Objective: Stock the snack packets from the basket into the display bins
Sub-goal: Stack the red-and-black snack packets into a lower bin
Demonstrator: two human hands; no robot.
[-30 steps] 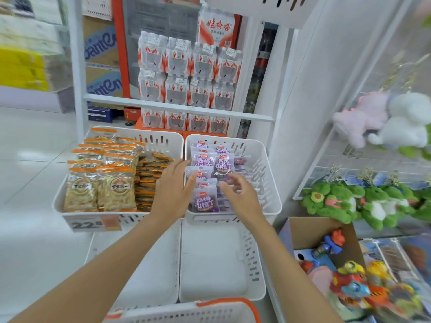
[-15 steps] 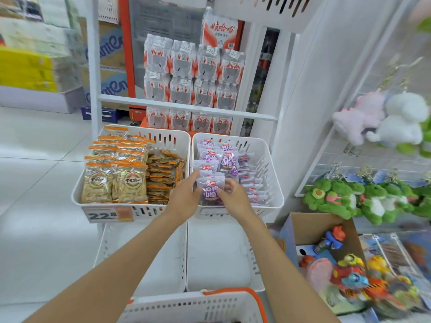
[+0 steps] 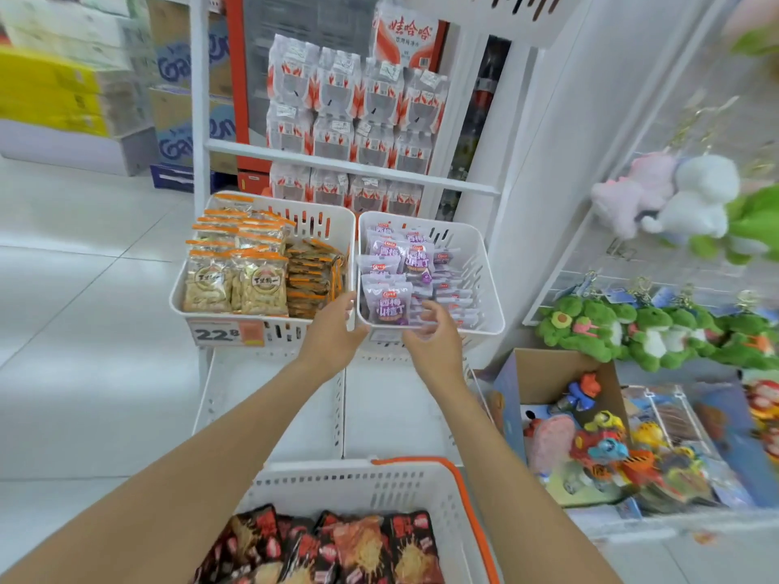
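I get one view only, from the head-worn wide-angle camera, facing forward and tilted down. The basket (image 3: pixel 337 472) sits right under it at the near edge. Both arms run up from there to the left hand (image 3: pixel 333 333) and right hand (image 3: pixel 436 345) at the display bins (image 3: pixel 494 288), mid-frame and close. Stacked water packs (image 3: pixel 358 99) stand far behind, plush toys (image 3: pixel 611 330) to the right.

purple packets (image 3: pixel 387 303) | white bins (image 3: pixel 484 263) | white basket (image 3: pixel 362 482), orange handle (image 3: pixel 472 512) | red-black packets (image 3: pixel 337 550)
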